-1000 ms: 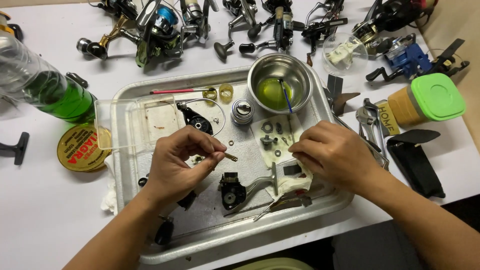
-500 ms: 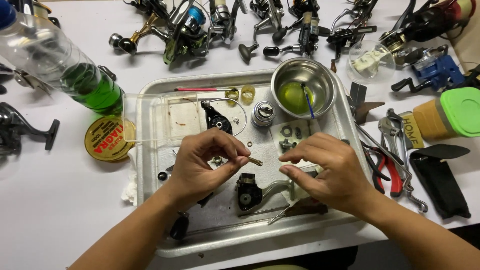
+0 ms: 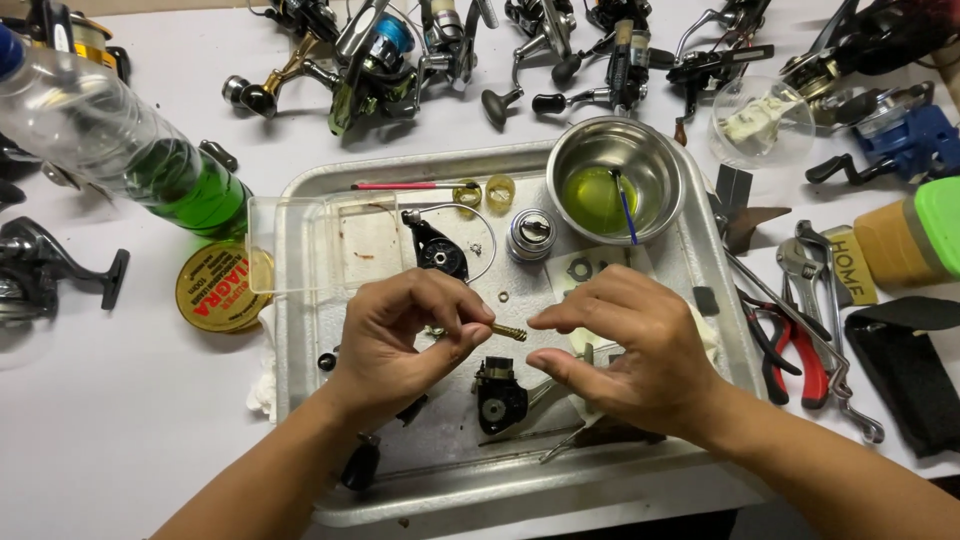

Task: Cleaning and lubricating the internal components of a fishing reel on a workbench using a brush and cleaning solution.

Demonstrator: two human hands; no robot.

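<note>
I pinch a little brass screw part (image 3: 508, 331) in my left hand (image 3: 410, 335), with the tip of it sticking out from my fingers toward 3 o'clock. My right hand (image 3: 630, 350) is just beside it, half curled, with finger and thumb a little apart and nothing in them that I can see. Both hands hang over the middle of the metal tray (image 3: 300, 400) on the counter (image 3: 120, 420). The brass part is tiny and may be oily, so I think it could slip out when I pass it over. If it falls, it might hide among the small rings and bits in the tray, or under the black reel piece (image 3: 498, 393) at 6 o'clock. The steel bowl (image 3: 612, 185) of green liquid sits at 1 o'clock, and the blue stick (image 3: 626, 208) leans in it. If my right hand swings up fast, I could bump it and spill. The clear plastic lid (image 3: 320, 245) at 10 o'clock hangs over the tray edge and could tip off.
</note>
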